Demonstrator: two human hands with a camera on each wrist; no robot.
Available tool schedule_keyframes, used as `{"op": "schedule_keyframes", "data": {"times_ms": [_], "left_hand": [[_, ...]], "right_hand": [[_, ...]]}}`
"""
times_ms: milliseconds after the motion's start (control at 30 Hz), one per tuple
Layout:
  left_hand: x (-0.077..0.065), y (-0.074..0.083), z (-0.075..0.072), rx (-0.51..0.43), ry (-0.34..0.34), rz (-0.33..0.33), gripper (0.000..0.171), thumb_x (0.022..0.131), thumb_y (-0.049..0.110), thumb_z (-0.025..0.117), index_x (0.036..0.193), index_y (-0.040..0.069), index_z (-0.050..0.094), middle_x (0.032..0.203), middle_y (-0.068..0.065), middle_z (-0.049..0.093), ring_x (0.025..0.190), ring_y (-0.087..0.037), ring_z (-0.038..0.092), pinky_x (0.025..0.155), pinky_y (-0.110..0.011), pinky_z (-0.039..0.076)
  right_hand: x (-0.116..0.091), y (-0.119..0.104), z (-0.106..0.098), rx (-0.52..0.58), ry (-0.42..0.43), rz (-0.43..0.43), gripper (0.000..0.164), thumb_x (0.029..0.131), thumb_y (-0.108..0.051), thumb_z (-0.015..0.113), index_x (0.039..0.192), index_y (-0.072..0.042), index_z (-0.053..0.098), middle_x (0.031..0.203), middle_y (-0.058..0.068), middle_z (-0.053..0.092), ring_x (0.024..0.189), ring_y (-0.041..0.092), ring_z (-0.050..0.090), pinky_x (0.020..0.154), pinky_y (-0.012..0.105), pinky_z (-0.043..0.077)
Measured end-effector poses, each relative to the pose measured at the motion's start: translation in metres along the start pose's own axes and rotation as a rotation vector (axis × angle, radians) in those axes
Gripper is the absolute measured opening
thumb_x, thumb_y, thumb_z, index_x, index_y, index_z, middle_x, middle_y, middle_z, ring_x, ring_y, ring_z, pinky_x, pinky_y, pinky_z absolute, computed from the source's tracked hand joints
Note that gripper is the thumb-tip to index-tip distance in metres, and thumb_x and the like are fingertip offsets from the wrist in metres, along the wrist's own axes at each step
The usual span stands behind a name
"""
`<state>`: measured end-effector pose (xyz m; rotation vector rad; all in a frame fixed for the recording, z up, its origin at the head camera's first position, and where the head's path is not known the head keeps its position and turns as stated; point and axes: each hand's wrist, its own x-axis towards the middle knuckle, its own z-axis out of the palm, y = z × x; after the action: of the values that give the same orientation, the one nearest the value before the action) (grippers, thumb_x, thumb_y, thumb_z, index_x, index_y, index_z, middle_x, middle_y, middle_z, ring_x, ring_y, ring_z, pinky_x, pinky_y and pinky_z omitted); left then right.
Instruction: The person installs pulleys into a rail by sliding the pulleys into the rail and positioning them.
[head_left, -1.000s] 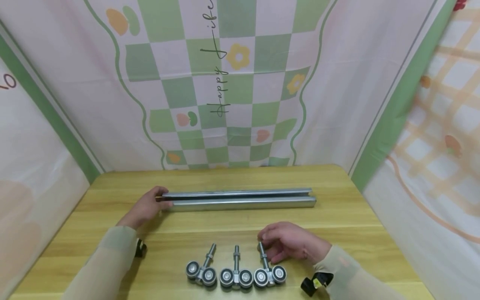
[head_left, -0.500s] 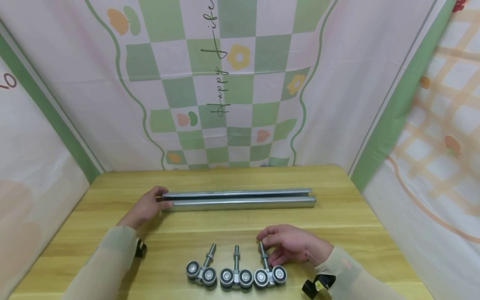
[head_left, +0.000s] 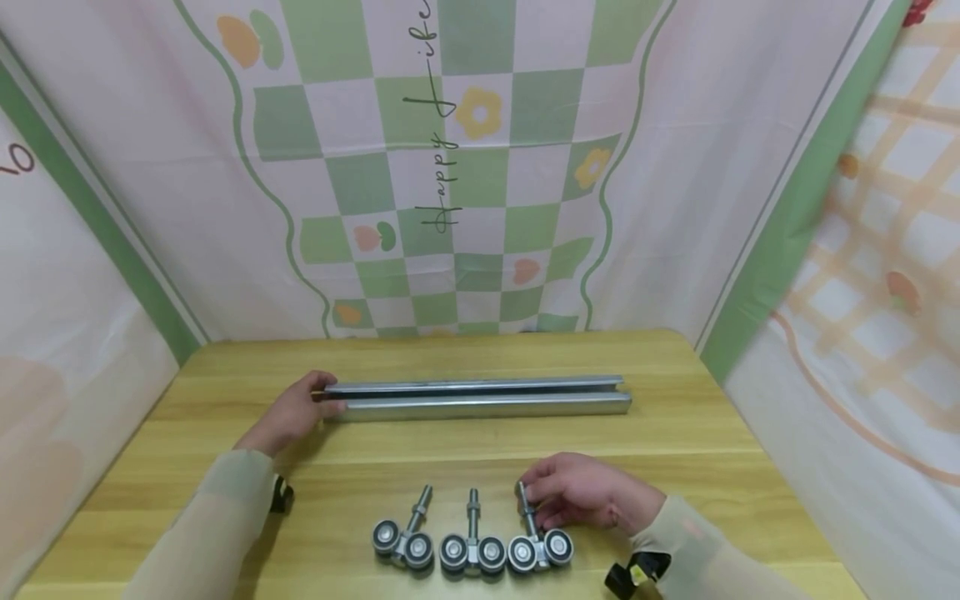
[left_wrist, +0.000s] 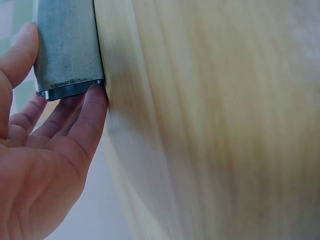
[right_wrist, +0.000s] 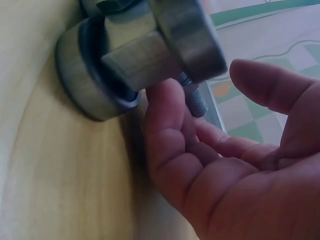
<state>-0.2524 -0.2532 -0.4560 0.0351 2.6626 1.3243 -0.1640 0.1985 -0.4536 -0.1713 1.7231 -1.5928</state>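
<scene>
A galvanized metal channel rail (head_left: 480, 406) lies across the table with its slot facing up. My left hand (head_left: 292, 412) grips its left end; in the left wrist view the thumb (left_wrist: 21, 55) lies along one side and the fingers reach the open end. Nearer me stand several-wheeled hanger rollers in a row: left (head_left: 405, 542), middle (head_left: 472, 550) and right (head_left: 538, 546), each with a threaded bolt pointing away. My right hand (head_left: 592, 492) is at the right roller's bolt, fingers loosely bent beside it. In the right wrist view the thumb (right_wrist: 265, 85) stands apart from the bolt (right_wrist: 196, 102).
The wooden table (head_left: 420, 450) ends at a patterned curtain (head_left: 480, 208) behind it, with more curtain on both sides. Black wrist cameras are strapped to the left wrist (head_left: 282, 496) and the right wrist (head_left: 637, 575).
My right hand has shifted slightly nearer me, and its fingers have come closer round the right roller's bolt. The left hand, rail and rollers stay put.
</scene>
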Motion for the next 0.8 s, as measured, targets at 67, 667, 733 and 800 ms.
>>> {"op": "schedule_keyframes", "data": {"times_ms": [67,667,733,800], "left_hand": [[-0.0003,0.0006,-0.0002,0.000,-0.003,0.001,0.053,0.094,0.028,0.071,0.136,0.004,0.047,0.137,-0.021,0.051,0.129,-0.042,0.043,0.104,-0.059,0.035],[-0.0027,0.0034,-0.0011,0.003,-0.015,-0.027,0.056,0.095,0.030,0.070,0.140,0.006,0.046,0.139,-0.020,0.050,0.127,-0.041,0.044,0.104,-0.060,0.035],[-0.0023,0.0029,-0.0012,0.005,-0.017,-0.026,0.055,0.095,0.029,0.069,0.139,0.006,0.046,0.139,-0.020,0.050,0.127,-0.041,0.044,0.103,-0.060,0.035],[-0.0018,0.0023,-0.0014,0.008,-0.020,-0.020,0.055,0.096,0.029,0.069,0.139,0.005,0.046,0.139,-0.021,0.049,0.127,-0.041,0.044,0.103,-0.060,0.035]], "right_hand": [[0.0006,0.0007,0.0001,-0.012,0.004,-0.003,0.032,0.092,-0.009,0.065,0.117,0.009,0.060,0.098,0.021,0.067,0.075,0.023,0.065,0.069,0.034,0.056],[0.0060,0.0049,0.0039,-0.035,0.076,-0.005,0.021,0.093,-0.009,0.064,0.108,0.006,0.064,0.088,0.015,0.068,0.062,0.015,0.061,0.055,0.026,0.052],[0.0061,0.0051,0.0042,-0.025,0.078,-0.008,0.021,0.093,-0.009,0.064,0.108,0.007,0.064,0.088,0.015,0.068,0.061,0.014,0.061,0.055,0.025,0.052],[0.0062,0.0050,0.0043,-0.011,0.081,-0.012,0.022,0.094,-0.008,0.063,0.109,0.007,0.064,0.088,0.016,0.068,0.061,0.014,0.060,0.055,0.025,0.052]]}}
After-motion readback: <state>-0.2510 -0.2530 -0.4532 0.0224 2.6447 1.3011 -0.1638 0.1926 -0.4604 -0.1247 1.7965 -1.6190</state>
